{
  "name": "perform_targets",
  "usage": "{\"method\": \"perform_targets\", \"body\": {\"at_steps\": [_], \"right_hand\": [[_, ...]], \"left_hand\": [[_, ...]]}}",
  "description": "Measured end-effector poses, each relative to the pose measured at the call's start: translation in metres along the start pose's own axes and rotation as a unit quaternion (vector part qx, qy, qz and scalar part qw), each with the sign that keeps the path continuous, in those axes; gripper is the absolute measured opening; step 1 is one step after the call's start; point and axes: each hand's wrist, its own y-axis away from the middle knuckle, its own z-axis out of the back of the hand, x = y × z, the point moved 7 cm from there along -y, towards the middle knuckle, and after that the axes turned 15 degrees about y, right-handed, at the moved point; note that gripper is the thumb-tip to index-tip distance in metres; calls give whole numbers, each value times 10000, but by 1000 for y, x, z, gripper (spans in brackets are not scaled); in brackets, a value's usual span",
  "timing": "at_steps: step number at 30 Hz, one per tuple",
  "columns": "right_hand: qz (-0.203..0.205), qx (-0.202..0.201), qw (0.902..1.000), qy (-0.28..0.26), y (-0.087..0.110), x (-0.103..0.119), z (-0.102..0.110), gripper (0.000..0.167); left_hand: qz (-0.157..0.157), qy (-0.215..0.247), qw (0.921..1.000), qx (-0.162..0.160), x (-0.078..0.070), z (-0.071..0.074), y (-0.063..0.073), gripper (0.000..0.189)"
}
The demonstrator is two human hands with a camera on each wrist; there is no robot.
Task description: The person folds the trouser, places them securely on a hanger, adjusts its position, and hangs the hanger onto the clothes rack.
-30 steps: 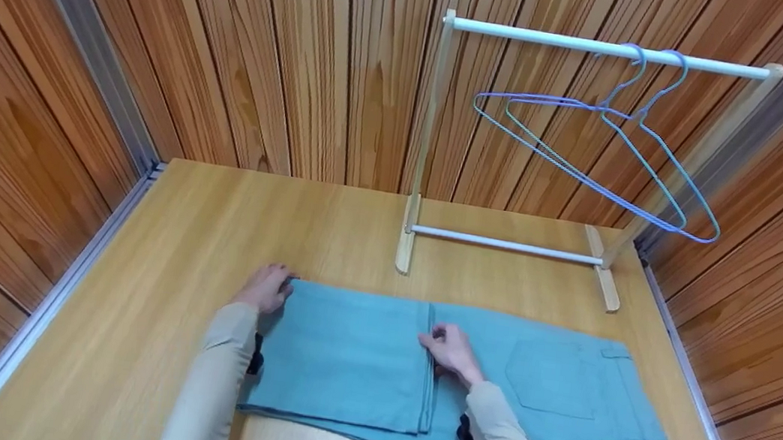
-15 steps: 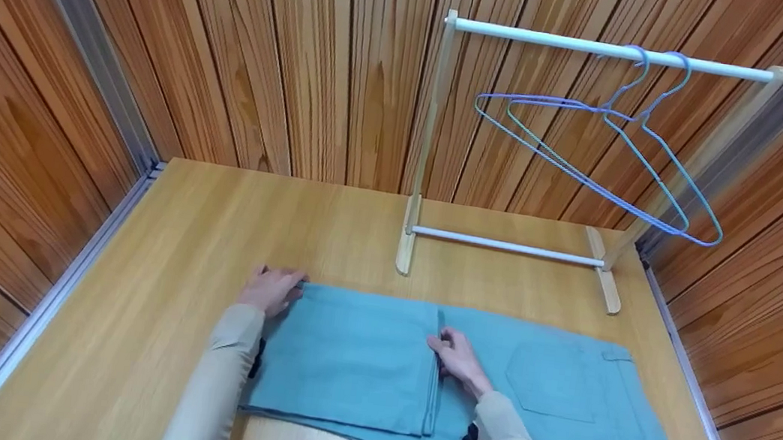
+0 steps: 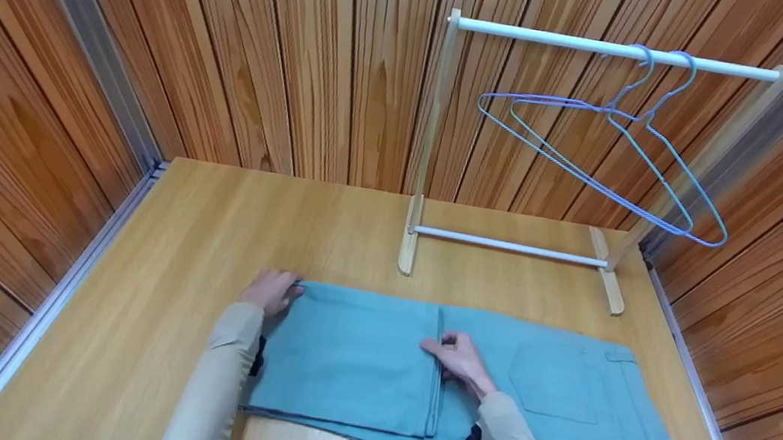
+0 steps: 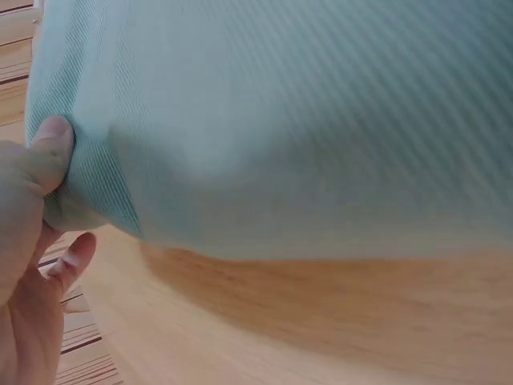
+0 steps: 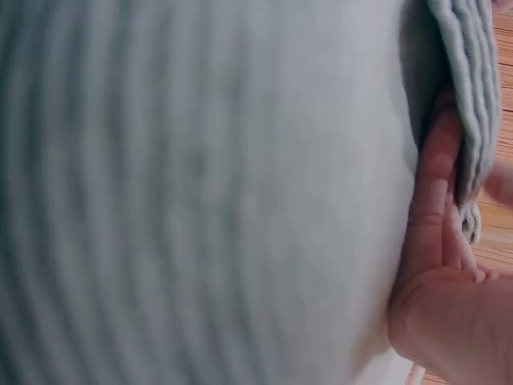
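Teal trousers lie sideways on the wooden table, with the leg end folded over toward the waist. A back pocket shows on the right part. At the far left corner of the fold, my left hand pinches the cloth; its thumb lies on top, as the left wrist view shows. My right hand holds the stacked hems of the folded legs. In the right wrist view its fingers reach beneath the layers, with the thumb on the other side.
Behind the trousers stands a small wooden rack with a white rail. Two thin blue-purple hangers hang from the rail's right half. Wood-panelled walls enclose the table at the back and both sides.
Both hands have shifted slightly to the right, and the folded hems have moved a little that way too. The hold on the trousers looks the same.
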Motion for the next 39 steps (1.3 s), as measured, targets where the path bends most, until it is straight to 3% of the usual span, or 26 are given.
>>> {"method": "perform_targets", "body": {"at_steps": [4, 7, 14, 17, 20, 23, 31, 39], "right_hand": [[130, 570, 9977, -329, -15, -28, -2, 36], [333, 652, 9965, -404, -22, -33, -8, 28], [208, 388, 9973, -595, -21, -34, -2, 26], [258, 338, 9969, -658, -20, -37, 8, 20], [74, 349, 9967, -730, -19, -42, 17, 21], [-1, 355, 9968, -710, -16, -45, 26, 32], [84, 312, 9974, -645, -9, -54, 43, 18], [-208, -16, 9994, -269, -2, -67, 54, 18]], "left_hand": [[-59, -275, 9996, -64, -2, -1, 0, 22], [-49, -541, 9984, -144, -3, -1, 0, 23], [-276, -1439, 9874, -591, -15, 4, 0, 17], [-305, -1549, 9857, -595, -19, 4, -1, 19], [-295, -1435, 9879, -505, -21, 2, -3, 22], [-228, -1223, 9916, -360, -20, 0, -6, 25], [-25, -793, 9966, -208, -22, -4, -7, 47], [46, -780, 9969, -70, -29, -10, -11, 57]]}}
